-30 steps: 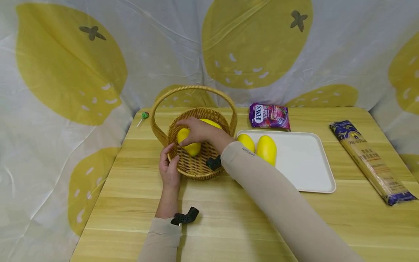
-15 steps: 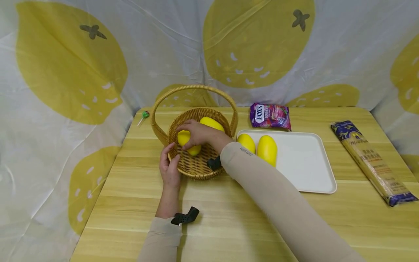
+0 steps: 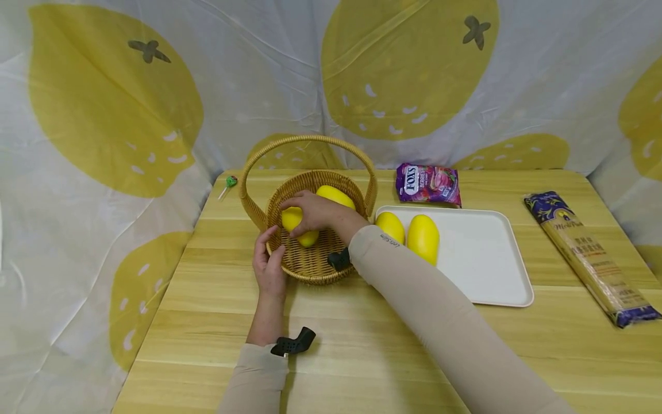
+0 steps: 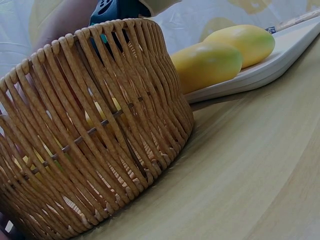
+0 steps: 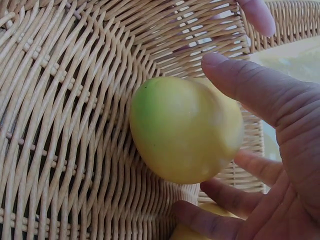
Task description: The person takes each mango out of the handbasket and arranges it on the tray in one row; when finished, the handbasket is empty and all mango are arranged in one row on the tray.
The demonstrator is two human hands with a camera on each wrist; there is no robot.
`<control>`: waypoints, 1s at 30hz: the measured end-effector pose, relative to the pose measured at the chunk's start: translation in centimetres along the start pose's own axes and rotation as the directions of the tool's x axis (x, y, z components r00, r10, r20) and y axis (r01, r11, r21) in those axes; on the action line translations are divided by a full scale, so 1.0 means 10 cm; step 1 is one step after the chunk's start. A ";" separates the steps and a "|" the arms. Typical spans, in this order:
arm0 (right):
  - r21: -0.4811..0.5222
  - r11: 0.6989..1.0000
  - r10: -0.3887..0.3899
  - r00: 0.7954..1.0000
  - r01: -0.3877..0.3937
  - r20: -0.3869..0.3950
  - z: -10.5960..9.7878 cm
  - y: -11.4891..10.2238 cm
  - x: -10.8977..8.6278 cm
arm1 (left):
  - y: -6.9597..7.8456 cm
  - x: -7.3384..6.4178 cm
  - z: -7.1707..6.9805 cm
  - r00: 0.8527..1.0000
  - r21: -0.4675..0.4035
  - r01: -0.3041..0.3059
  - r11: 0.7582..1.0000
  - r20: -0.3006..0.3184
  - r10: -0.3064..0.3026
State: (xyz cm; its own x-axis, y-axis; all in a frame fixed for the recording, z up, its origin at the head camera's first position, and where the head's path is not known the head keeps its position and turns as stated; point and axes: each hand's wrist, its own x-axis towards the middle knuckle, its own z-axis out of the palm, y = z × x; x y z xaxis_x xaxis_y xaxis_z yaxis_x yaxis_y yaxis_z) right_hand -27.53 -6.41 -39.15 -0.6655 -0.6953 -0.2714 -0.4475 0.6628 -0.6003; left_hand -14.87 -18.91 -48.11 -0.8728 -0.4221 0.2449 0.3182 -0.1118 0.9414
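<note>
A yellow mango (image 3: 292,217) with a green patch lies low in the round wicker basket (image 3: 310,275). My right hand (image 3: 316,211) reaches over it, thumb on the near side and fingers on the far side, and holds it. The right wrist view shows the thumb (image 5: 245,82) and fingers on opposite sides of this mango (image 5: 185,130). At the basket's left rim my left hand (image 3: 270,270) rests against the outside, thumb and fingers apart. Another mango (image 3: 336,196) lies behind the right hand in the basket. Behind the basket wall (image 4: 100,130), the left wrist view mostly hides the mangoes.
A white tray (image 3: 481,253) to the right bears two mangoes (image 3: 423,238). Behind it lies a purple candy bag (image 3: 428,184). A long pasta packet (image 3: 589,259) is at the far right, a green lollipop (image 3: 230,182) at the back left. The basket's tall handle (image 3: 310,138) arches up.
My right hand has shifted slightly toward me and closed in around the mango, covering more of it. The left hand and the basket stay in place.
</note>
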 end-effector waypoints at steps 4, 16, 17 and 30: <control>0.002 1.000 -0.003 1.000 0.003 -0.003 0.01 0.01 0.02 | 0.00 0.00 0.00 1.000 0.004 0.006 1.000 -0.006 -0.006; -0.029 1.000 0.008 1.000 -0.007 0.008 0.02 -0.01 0.01 | 0.01 -0.01 0.01 1.000 0.005 0.021 1.000 -0.019 -0.021; -0.028 1.000 0.006 1.000 -0.006 0.008 0.02 0.00 0.01 | 0.01 0.00 0.01 1.000 0.006 0.022 1.000 -0.021 -0.022; -0.025 1.000 -0.009 1.000 0.009 0.019 -0.02 0.04 0.01 | 0.02 -0.02 0.00 0.999 -0.016 0.038 0.999 -0.003 -0.038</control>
State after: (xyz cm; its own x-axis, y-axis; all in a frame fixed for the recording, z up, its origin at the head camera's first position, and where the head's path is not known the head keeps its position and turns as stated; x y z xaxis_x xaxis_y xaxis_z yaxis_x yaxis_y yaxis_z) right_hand -27.83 -6.17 -39.26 -0.6503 -0.7061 -0.2803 -0.4681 0.6631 -0.5842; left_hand -14.69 -18.83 -47.97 -0.8832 -0.4202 0.2083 0.2906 -0.1417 0.9463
